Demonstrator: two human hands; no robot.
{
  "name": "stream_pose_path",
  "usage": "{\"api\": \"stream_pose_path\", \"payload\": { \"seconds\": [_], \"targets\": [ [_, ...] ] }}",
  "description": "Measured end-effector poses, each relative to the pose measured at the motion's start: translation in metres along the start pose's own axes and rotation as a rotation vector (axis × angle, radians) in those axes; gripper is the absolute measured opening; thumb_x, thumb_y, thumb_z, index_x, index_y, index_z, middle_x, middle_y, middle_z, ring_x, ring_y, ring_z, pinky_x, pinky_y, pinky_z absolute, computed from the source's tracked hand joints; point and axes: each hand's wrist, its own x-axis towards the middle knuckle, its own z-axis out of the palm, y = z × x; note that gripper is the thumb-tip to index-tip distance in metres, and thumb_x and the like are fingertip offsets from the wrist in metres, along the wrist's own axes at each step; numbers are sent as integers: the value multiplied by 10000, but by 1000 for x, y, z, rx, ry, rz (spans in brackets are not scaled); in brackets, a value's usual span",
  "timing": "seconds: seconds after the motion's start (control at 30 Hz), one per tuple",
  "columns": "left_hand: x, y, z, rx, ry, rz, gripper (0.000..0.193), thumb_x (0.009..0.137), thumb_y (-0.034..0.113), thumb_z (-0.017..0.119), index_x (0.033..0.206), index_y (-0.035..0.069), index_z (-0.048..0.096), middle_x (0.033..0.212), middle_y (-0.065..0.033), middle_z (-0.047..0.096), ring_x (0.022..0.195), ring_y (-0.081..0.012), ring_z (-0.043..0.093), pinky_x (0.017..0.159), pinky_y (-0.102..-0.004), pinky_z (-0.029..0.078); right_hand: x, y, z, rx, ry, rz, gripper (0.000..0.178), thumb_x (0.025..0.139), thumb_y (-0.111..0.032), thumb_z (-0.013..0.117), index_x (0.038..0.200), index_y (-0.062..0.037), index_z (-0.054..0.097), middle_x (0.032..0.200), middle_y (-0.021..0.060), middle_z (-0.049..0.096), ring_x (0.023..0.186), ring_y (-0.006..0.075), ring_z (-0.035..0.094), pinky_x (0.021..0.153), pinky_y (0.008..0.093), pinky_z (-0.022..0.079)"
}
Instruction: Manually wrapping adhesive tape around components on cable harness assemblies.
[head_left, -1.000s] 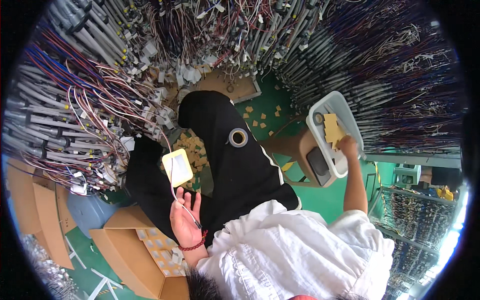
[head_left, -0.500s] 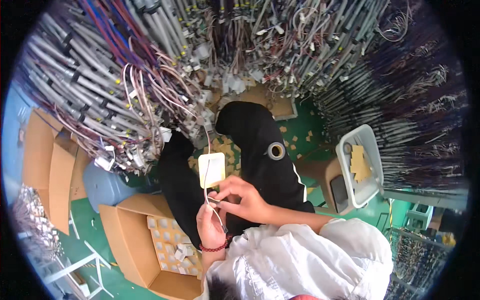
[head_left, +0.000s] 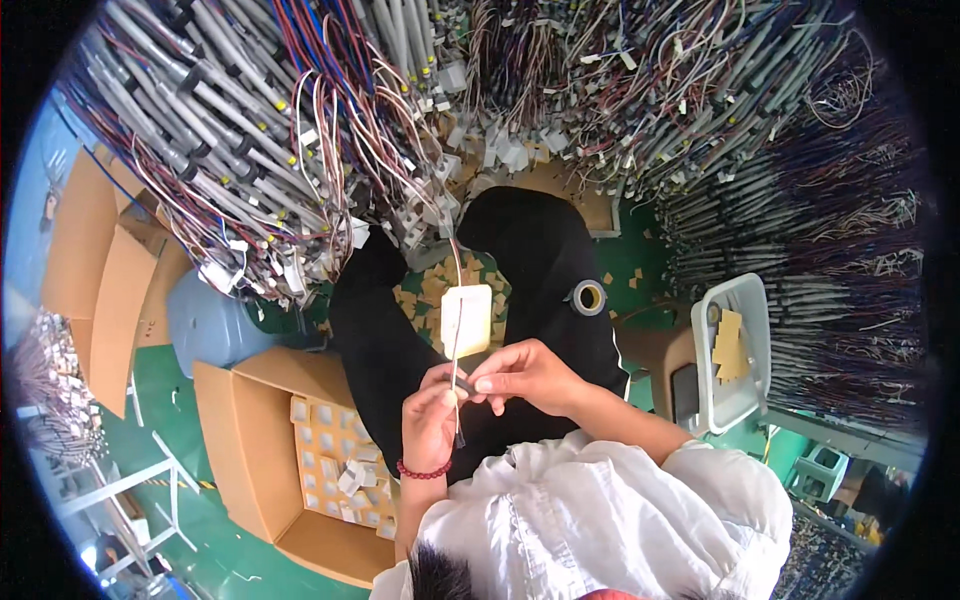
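Note:
A thin cable [head_left: 457, 345] hangs from the bundles ahead, crosses a bright pale rectangular piece [head_left: 480, 318] and runs down into my left hand [head_left: 430, 425]. That hand is closed, pinching the cable near its lower part; a dark cable end [head_left: 459, 438] sticks out below the fingers. My right hand [head_left: 535, 378] is closed in a pinch just right of the left fingertips. A short dark strip [head_left: 463, 379] spans the gap between the two hands, its far end at the right fingertips. The strip's exact kind is too small to tell.
Dense hanging cable bundles [head_left: 240, 140] fill the front and the right side [head_left: 780, 200]. A tape roll [head_left: 588, 297] rests on my right thigh. An open cardboard box [head_left: 255, 450] with small white pieces stands at left. A white bin [head_left: 745, 400] stands at right.
The view has shifted, so the surroundings appear moved. My right hand no longer overlaps the left; its fingertips now sit beside it, with the dark strip showing between them.

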Motion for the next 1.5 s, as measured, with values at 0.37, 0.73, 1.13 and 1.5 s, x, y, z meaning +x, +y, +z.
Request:
{"api": "stream_pose_path", "payload": {
  "seconds": [0.37,0.73,1.13,1.5],
  "targets": [
    [2,21,-4,422,-126,-49,135,847,69,583,828,-44,654,1067,-126,559,953,-189,567,854,-313,448,0,-14,-1,-124,-53,143,124,845,-80,664,893,32,683,787,100,682,630,132,634,607,249,533],
    [4,18,-16,418,-218,-11,144,865,85,596,861,-39,670,1085,-113,561,971,-183,563,855,-310,454,-7,-13,10,-148,1,75,147,848,-100,677,905,36,677,813,118,682,627,145,639,601,248,541],
    [3,21,-11,456,-174,0,168,876,112,592,846,-34,668,1087,-115,565,1021,-191,544,906,-311,415,1,0,13,-147,62,37,109,850,-84,604,850,20,638,740,69,638,607,110,600,521,212,491],
    [6,8,-18,170,-201,42,154,895,86,582,899,-50,653,1162,-114,528,979,-163,569,873,-295,459,-2,-9,20,-24,85,177,170,883,-163,620,852,2,648,745,55,634,556,88,555,522,211,472]
  ]
}}
